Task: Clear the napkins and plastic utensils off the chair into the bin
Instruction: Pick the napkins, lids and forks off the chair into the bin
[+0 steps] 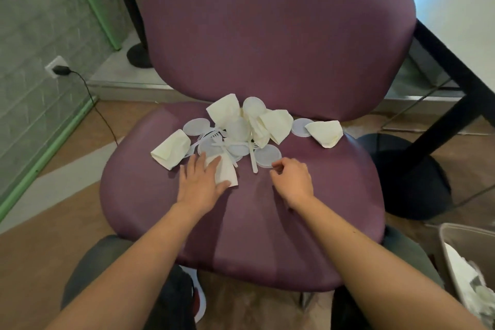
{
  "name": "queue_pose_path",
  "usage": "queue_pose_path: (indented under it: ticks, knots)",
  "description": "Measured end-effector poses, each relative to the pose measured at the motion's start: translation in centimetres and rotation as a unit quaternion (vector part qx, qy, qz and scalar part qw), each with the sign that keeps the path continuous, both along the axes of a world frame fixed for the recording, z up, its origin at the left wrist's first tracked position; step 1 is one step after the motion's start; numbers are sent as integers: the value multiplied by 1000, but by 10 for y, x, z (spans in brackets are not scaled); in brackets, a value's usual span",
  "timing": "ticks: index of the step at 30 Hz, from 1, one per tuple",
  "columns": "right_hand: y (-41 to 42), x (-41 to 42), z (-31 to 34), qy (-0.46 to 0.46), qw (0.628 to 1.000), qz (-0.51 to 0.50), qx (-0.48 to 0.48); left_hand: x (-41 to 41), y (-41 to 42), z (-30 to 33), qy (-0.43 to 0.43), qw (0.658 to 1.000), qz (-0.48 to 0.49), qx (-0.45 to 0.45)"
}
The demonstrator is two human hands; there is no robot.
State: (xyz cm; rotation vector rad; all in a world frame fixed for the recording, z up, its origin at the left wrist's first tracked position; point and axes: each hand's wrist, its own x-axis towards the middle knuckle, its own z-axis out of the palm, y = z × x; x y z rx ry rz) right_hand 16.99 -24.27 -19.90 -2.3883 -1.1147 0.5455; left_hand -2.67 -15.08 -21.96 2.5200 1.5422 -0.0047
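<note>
A purple chair (241, 222) carries a heap of cream napkins, white plastic forks and round translucent lids at the back of its seat. My left hand (199, 182) lies flat with spread fingers on a folded napkin (227, 173) at the near edge of the heap. My right hand (293, 179) hovers with fingers curled beside a round lid (267, 155) and holds nothing. A plastic fork (253, 158) lies between the hands. Other napkins sit at the left (171, 149), the middle (278, 124) and the right (325, 132). The bin (452, 236) stands at the lower right with white waste inside.
A table with a black leg (452, 120) and a dark round base (412, 177) stands to the right of the chair. A charger and cable (61, 70) hang from a wall socket at the left. My knees are just below the seat's front edge.
</note>
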Motion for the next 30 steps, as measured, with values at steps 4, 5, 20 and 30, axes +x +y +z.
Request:
queue_pose_path:
  ticks: [4,5,20,30]
  knots:
    - [30,7,-5,-11,999,-10,-36,-3,0,-4,-40,999,-2,13]
    - [37,8,-7,-7,999,-18,-48,-3,-1,-5,-59,998,1,11]
    - [15,10,-8,217,960,-153,87,1,-27,25,-238,963,89,-90]
    - [-76,33,22,247,925,-203,205,79,-80,55,-396,893,22,-211]
